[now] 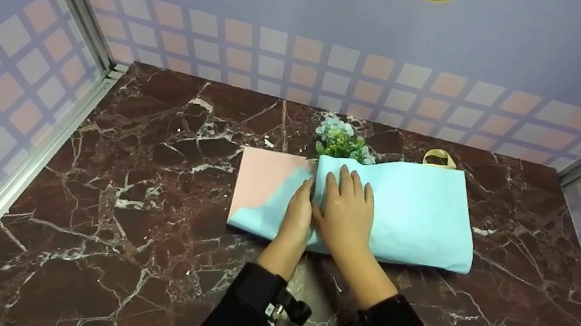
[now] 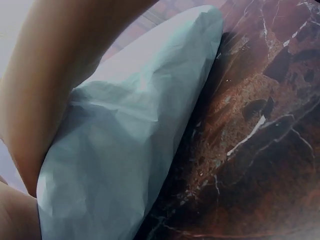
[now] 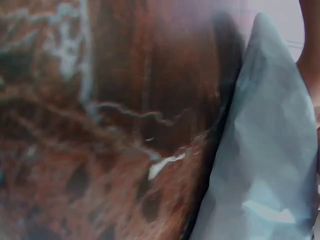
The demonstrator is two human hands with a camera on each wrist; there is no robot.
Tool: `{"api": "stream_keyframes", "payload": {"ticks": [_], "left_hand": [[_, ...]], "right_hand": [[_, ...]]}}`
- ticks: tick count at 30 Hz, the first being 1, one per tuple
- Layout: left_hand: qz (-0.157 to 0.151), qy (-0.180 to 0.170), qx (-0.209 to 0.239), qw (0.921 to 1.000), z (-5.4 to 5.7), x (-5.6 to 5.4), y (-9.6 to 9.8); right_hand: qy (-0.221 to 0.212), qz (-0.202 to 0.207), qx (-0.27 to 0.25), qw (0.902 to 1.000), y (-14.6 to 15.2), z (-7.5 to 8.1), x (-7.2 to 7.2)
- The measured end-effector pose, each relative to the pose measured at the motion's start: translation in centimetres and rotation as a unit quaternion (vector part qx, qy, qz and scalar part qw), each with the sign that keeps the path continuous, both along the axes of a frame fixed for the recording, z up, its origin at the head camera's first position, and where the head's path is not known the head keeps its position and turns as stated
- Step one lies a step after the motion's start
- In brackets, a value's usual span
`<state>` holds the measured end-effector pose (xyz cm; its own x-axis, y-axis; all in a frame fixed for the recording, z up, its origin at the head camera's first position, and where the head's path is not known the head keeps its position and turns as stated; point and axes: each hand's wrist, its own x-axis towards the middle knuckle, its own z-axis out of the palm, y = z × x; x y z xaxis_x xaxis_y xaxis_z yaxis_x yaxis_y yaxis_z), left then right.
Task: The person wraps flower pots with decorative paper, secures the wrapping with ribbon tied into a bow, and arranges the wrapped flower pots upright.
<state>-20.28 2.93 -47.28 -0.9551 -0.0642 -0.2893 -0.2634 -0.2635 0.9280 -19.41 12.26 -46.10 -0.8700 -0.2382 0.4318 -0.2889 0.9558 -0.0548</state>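
Observation:
Light blue wrapping paper (image 1: 420, 214) lies folded over on the tabletop, its left part showing a pink side (image 1: 264, 176). From beneath its upper edge pokes a bunch of small blue and green flowers (image 1: 340, 139); their stems are hidden under the paper. My right hand (image 1: 347, 211) presses on the folded layer near its left edge, fingers extended toward the flowers. Beside it, my left hand (image 1: 298, 214) stands on edge along the fold, its fingers straight. Crumpled blue paper (image 2: 125, 135) fills the middle of the left wrist view, and paper (image 3: 265, 135) also shows in the right wrist view.
A roll of gold ribbon (image 1: 439, 158) sits just behind the paper's upper right edge. The dark red marbled tabletop (image 1: 133, 255) is bounded by a checkered back wall (image 1: 272, 59) and side panels with metal frames (image 1: 39, 162).

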Motion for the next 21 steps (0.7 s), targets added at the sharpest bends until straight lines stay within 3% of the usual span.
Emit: {"api": "stream_keyframes", "payload": {"ticks": [4, 10, 15, 21], "left_hand": [[0.003, -0.008, 0.014, 0.9999, -0.1, 0.0, -0.2], [-0.016, -0.015, 0.016, 0.9996, -0.1, 0.0, -0.2], [-0.03, -0.004, 0.052, 0.9982, -0.2, -0.2, 0.4], [-0.048, 0.003, 0.069, 0.9964, -0.3, -0.2, 0.5]], "right_hand": [[0.035, 0.017, -0.01, 0.9992, 0.0, -0.5, -0.3], [0.063, 0.027, -0.004, 0.9976, 0.0, -0.8, -0.5], [0.038, 0.014, 0.026, 0.9988, -0.1, -0.6, -0.3], [0.0, -0.019, 0.106, 0.9942, -1.0, -0.4, -0.3]]}}
